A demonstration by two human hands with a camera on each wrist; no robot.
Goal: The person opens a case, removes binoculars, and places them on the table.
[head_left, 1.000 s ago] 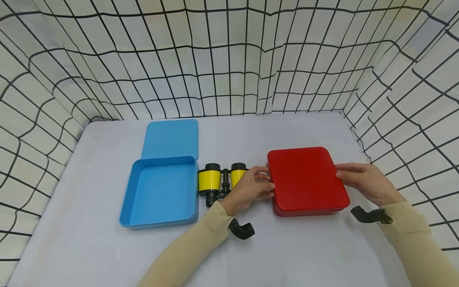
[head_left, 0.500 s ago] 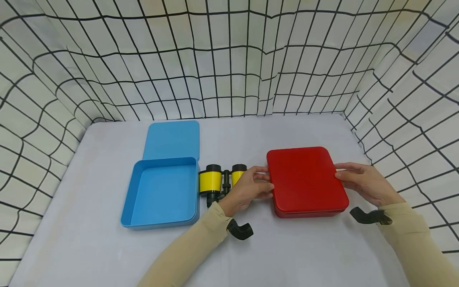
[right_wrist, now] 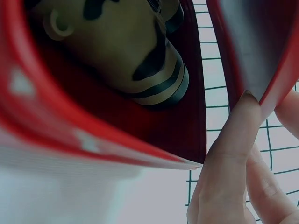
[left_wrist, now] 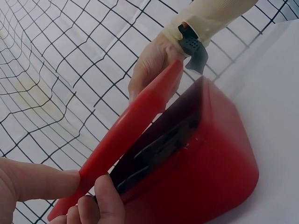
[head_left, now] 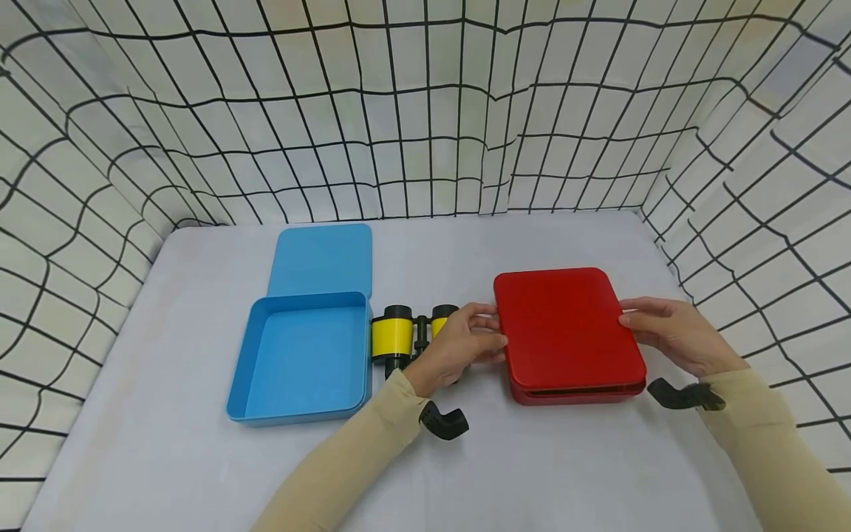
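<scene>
Around grey tabletop, grid-patterned cloth

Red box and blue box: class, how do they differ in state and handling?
The red box has its lid partly raised, pinched by the left hand and right hand; the blue box lies fully open, untouched. The red box holds something; the blue one looks bare. Both are rounded squares.

— What stands around the table?

— A white cloth with a black grid pattern, hung as walls along the far edge and both side edges. It sags in folds, so the lines waver.

— And the surface itself?

— Pale grey-white, matte and smooth. The light is even and soft, with only faint shadows.
</scene>
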